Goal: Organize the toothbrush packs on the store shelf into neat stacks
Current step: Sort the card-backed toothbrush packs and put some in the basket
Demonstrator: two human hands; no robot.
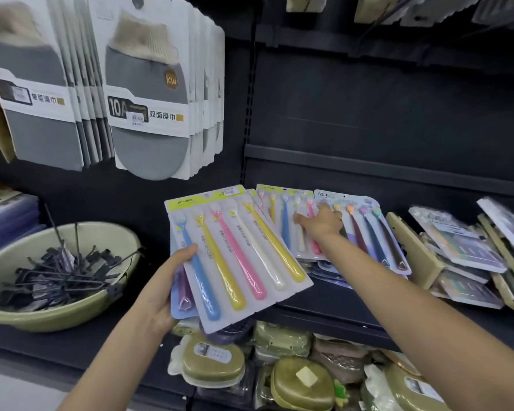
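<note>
Gripping gathered packs (238, 259) fanned in the left hand (163, 289), freeing the right hand (321, 223), fingers extended and flat on shelf packs (285, 221), apparently to square that loose stack on the shelf (339, 295).

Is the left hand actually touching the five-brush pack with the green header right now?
Touching. The head view shows the left hand gripping the green-header pack at its left edge, thumb lying across the front beside the blue brush.
</note>
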